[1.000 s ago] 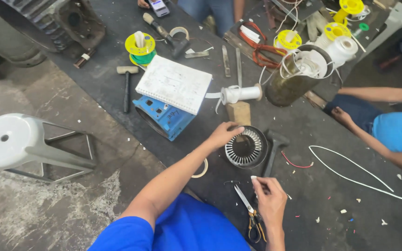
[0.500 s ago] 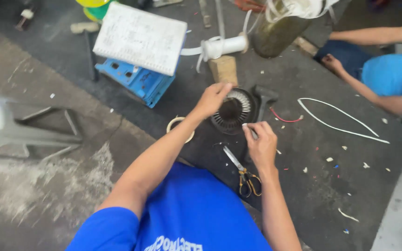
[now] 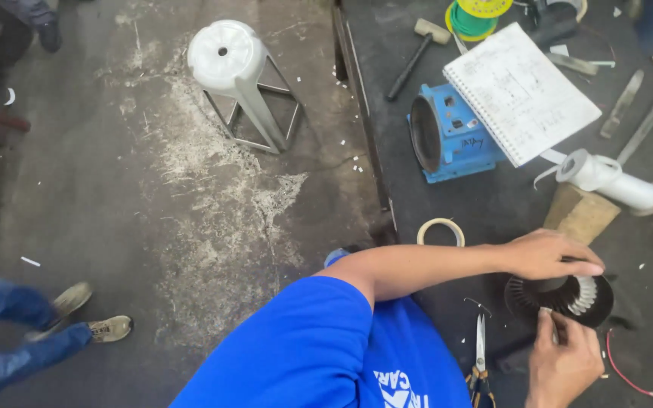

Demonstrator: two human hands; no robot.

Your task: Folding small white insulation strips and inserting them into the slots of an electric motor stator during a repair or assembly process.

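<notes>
I see my left hand (image 3: 549, 255) resting on top of the round motor stator (image 3: 561, 296), and my right hand (image 3: 564, 363) touches its near edge. The scissors (image 3: 480, 355) lie to the left of my right hand. The tape ring (image 3: 441, 231) lies left of the stator. Behind the stator stands a wooden block (image 3: 580, 213), with a roll (image 3: 606, 177) behind it. Further back, a notebook (image 3: 519, 91) lies on a motor housing (image 3: 447, 136). A stool (image 3: 239, 79) is far to the left, on the floor (image 3: 153, 196).

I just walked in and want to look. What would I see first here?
Likely the two hands at lower right: the left hand lies on a round black finned part, the right hand pinches at its near edge. Above them, a white notebook rests on a blue metal housing.
</notes>
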